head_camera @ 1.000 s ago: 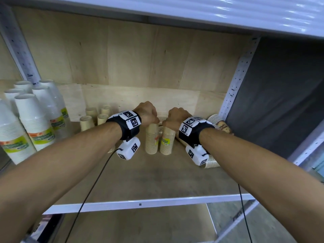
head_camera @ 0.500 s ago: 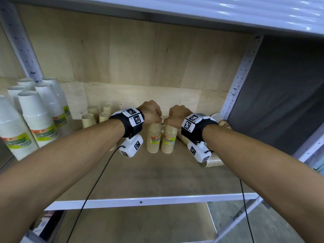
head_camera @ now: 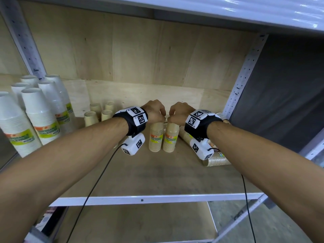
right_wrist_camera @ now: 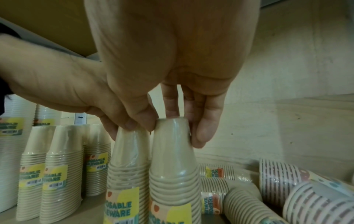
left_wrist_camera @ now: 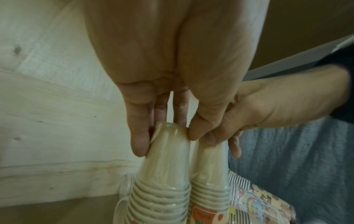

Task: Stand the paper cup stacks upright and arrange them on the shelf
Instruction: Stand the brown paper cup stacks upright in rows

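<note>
Two tan paper cup stacks in clear wrap stand upright, side by side, mid-shelf: the left stack (head_camera: 155, 137) (left_wrist_camera: 164, 174) and the right stack (head_camera: 171, 138) (right_wrist_camera: 172, 174). My left hand (head_camera: 155, 112) (left_wrist_camera: 166, 136) pinches the top cup of the left stack between thumb and fingers. At the top of the right stack my right hand (head_camera: 179, 114) (right_wrist_camera: 172, 128) holds it the same way. The two hands nearly touch. Several stacks lie on their sides at the right: a striped one (head_camera: 218, 158), tan ones (right_wrist_camera: 241, 204) and a patterned one (right_wrist_camera: 277, 178).
Upright tan stacks (head_camera: 101, 113) (right_wrist_camera: 55, 174) stand at the back left, with tall white cup stacks (head_camera: 40, 116) beyond them. The wooden shelf board (head_camera: 157, 176) is bare in front of the hands up to its white front rail (head_camera: 140, 199). A perforated post (head_camera: 245, 71) bounds the right side.
Both hands stay on the tops of the same two upright stacks. Only the view has shifted slightly.
</note>
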`<action>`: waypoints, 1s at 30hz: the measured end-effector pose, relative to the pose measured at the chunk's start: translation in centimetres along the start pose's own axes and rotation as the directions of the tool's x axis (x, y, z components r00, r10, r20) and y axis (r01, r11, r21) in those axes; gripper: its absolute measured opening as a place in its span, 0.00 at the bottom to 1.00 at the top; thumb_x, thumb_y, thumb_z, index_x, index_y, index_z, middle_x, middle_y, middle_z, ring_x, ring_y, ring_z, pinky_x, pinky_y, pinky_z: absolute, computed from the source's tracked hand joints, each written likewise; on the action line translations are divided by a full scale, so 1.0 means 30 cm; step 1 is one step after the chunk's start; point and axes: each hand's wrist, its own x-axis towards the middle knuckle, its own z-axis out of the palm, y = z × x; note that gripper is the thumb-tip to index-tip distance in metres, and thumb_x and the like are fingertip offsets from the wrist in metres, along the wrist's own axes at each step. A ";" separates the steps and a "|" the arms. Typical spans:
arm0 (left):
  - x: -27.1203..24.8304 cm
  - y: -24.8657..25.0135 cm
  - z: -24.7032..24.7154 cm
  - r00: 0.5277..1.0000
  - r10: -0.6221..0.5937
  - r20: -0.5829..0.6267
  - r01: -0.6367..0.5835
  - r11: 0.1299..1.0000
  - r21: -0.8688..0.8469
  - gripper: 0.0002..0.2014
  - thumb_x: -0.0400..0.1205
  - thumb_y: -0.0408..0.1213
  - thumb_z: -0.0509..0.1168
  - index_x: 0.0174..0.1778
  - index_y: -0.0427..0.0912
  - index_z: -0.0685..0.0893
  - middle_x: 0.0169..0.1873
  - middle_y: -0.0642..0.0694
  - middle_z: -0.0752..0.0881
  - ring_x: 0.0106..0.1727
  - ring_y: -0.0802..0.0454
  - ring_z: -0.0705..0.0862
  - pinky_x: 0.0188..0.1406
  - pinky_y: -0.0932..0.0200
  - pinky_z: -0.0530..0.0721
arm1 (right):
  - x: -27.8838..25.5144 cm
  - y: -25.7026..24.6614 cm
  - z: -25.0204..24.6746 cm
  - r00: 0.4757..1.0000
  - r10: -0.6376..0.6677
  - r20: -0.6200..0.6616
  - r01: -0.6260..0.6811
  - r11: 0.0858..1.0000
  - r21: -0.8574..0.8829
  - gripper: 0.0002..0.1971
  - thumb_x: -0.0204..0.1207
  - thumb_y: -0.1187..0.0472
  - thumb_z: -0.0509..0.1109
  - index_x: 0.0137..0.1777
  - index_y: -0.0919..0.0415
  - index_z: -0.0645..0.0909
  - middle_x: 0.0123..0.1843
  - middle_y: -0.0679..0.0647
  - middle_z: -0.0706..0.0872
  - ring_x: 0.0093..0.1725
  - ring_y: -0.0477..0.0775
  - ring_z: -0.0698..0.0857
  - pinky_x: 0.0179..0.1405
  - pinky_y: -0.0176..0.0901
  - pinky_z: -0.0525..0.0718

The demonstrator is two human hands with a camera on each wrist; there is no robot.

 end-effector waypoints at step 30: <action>-0.338 -0.304 -0.335 0.904 -0.389 0.179 0.359 0.916 0.176 0.10 0.74 0.31 0.73 0.51 0.37 0.90 0.46 0.36 0.89 0.44 0.41 0.88 0.40 0.53 0.90 | 0.007 -0.514 0.016 0.900 -0.302 0.316 0.263 0.951 0.161 0.14 0.70 0.63 0.77 0.55 0.67 0.87 0.50 0.64 0.89 0.45 0.63 0.89 0.52 0.58 0.90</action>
